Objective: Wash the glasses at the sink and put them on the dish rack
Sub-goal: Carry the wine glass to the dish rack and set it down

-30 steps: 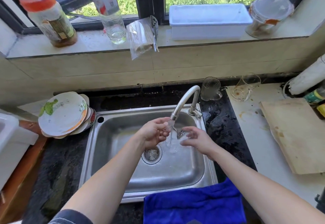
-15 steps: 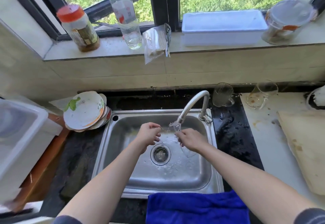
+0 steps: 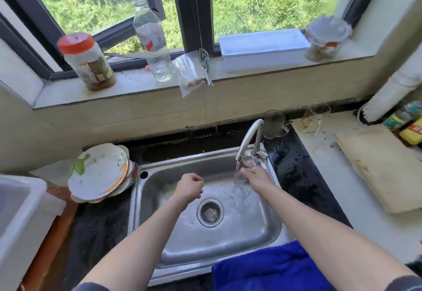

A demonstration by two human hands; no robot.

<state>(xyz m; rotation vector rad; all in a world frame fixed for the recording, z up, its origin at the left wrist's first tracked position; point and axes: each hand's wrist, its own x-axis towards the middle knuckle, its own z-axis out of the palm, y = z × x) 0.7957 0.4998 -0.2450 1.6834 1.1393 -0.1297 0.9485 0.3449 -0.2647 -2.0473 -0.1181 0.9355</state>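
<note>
My right hand (image 3: pixel 257 176) grips a clear glass (image 3: pixel 250 162) under the running tap (image 3: pixel 247 135), over the right side of the steel sink (image 3: pixel 159 199). Water streams down past the glass into the basin. My left hand (image 3: pixel 190 187) hovers over the sink's middle, fingers curled in a loose fist, holding nothing and apart from the glass. Two more glasses stand behind the tap: a ribbed one (image 3: pixel 274 124) and a stained mug-like one (image 3: pixel 314 118). A white bin (image 3: pixel 20 201) at the far left may be the rack; I cannot tell.
Stacked dirty plates (image 3: pixel 100 173) lean at the sink's left corner. A blue cloth (image 3: pixel 269 268) hangs over the front edge. A wooden cutting board (image 3: pixel 383 165) lies on the right counter. The sill holds a jar (image 3: pixel 86 62), a bottle (image 3: pixel 153 44) and a white tray (image 3: pixel 262 48).
My left hand has let go of the glass and drawn back to the left. My right hand has moved right, closer under the spout. The view has tilted up and left.
</note>
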